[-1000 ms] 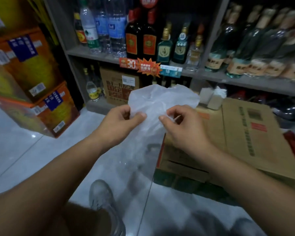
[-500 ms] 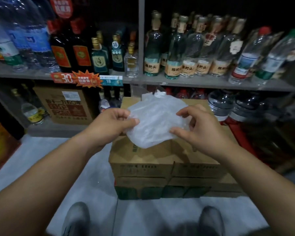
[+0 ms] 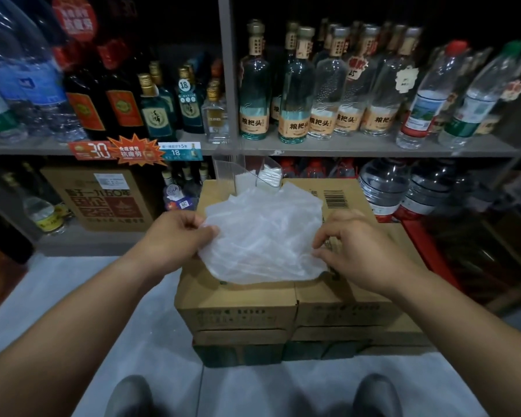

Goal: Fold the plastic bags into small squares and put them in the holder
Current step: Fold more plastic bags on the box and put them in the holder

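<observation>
A translucent white plastic bag [image 3: 262, 236] lies spread over the top of a stack of cardboard boxes [image 3: 241, 305]. My left hand [image 3: 175, 239] pinches the bag's left edge between thumb and fingers. My right hand [image 3: 352, 248] pinches its right edge. A clear plastic holder [image 3: 238, 170] stands at the far edge of the box top, just beyond the bag, with small folded white squares [image 3: 269, 176] inside it.
Grey shelves [image 3: 313, 147] packed with glass liquor bottles [image 3: 295, 94] and water bottles [image 3: 427, 97] stand right behind the boxes. Large water jugs [image 3: 385, 188] sit low on the right, a printed carton [image 3: 103, 197] low on the left. My shoes [image 3: 130, 395] stand on grey floor.
The view swung from the left aisle to face the boxes. Both hands brought the bag down from the air and spread it wider on the box top.
</observation>
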{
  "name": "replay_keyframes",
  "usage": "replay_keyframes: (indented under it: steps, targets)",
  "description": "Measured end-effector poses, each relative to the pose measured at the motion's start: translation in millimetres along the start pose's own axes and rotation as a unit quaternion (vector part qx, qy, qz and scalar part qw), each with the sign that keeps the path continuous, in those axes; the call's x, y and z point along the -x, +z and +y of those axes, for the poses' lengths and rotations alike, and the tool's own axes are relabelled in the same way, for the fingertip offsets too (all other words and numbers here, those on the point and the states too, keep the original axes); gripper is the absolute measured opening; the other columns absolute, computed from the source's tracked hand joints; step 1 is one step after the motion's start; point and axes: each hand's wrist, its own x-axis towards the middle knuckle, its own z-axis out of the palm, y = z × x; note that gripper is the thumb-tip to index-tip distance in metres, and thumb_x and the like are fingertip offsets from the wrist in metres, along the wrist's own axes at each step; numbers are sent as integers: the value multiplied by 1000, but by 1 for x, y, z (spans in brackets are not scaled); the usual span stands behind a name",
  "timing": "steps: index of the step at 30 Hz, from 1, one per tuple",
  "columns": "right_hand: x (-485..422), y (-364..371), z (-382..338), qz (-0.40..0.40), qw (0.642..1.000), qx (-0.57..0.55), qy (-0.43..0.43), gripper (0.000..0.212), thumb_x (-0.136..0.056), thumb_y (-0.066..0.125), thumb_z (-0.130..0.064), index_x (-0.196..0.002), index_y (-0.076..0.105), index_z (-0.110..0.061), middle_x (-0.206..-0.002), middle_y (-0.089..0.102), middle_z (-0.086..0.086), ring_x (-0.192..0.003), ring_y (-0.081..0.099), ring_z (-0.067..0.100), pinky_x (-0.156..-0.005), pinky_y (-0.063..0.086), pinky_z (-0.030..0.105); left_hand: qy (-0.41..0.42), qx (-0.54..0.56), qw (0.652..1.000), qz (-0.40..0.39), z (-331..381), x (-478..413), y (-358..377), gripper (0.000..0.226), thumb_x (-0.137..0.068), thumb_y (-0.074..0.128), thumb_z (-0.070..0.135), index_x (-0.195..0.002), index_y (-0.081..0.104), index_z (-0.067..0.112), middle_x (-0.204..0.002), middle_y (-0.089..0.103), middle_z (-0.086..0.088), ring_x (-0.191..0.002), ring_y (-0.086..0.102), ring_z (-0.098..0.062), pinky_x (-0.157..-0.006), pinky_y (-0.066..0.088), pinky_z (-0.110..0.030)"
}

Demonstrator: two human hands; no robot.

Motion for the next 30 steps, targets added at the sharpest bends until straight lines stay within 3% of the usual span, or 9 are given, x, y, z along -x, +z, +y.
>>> replay_keyframes:
  steps: [5,9,11,14,17,19,22,26,30]
  targets:
    - [-1,2,-13,-70,974,-110,184,46,-79,71,-65,-103,47,-33,-100,53,-14,-89,52,5,-63,38,26,-18,17,1000,-11,-3,0,0,23,-95,69,17,-95,69,-6,-96,75,-19,-84,72,-26,-86,59,-41]
    - [2,19,-15,-107,938,-225,243,26,-90,74,-35,-92,51,-24,-88,68,-2,-78,67,17,-68,55,38,-22,18,999,-29,-5,2,4,24,-94,71,18,-109,67,-1,-105,74,-18,-94,73,-29,-83,61,-37]
    - [1,23,-17,-79,918,-301,246,19,-93,72,-20,-96,54,-13,-78,73,10,-69,72,25,-69,61,43,1,-51,999,5,-6,6,9,46,-90,76,26,-129,56,12,-128,65,-12,-107,68,-23,-87,57,-34]
    - [0,22,-22,-42,885,-399,238,14,-93,71,-12,-93,58,-7,-68,68,13,-59,67,20,-59,57,36,193,-292,920,174,-10,21,20,78,-84,73,47,-149,37,23,-156,31,-8,-144,28,-29,-116,27,-49]
    - [4,19,-30,-30,867,-451,209,13,-92,71,-16,-91,64,-5,-70,69,12,-61,64,21,-63,55,39,366,-316,873,62,-4,37,36,56,-88,60,60,-138,53,36,-151,42,8,-143,31,-15,-118,25,-47]
    - [6,17,-35,-23,858,-483,171,13,-94,69,-17,-90,67,-5,-69,68,11,-65,62,24,-63,52,38,367,-291,883,-20,-5,37,47,53,-86,64,63,-132,60,37,-140,53,15,-134,42,-8,-112,36,-44]
    - [8,11,-41,-11,853,-512,101,16,-94,67,-21,-87,72,-8,-67,65,3,-68,63,20,-66,53,33,372,-241,896,-7,-6,33,53,31,-88,65,53,-111,72,33,-114,67,18,-111,58,-6,-97,49,-44]
    - [7,9,-37,74,927,-368,9,31,-73,76,-49,-98,74,-30,-97,66,-5,-95,64,10,-87,53,28,297,-14,954,-28,11,34,47,5,-94,71,21,-92,73,18,-88,72,5,-85,66,-11,-80,55,-36]
    - [-7,8,-31,127,954,-270,-17,34,-71,75,-59,-101,68,-45,-112,53,-16,-117,52,9,-105,44,35,211,189,951,-121,27,37,33,5,-95,62,6,-93,64,3,-78,74,0,-71,70,-12,-64,56,-22]
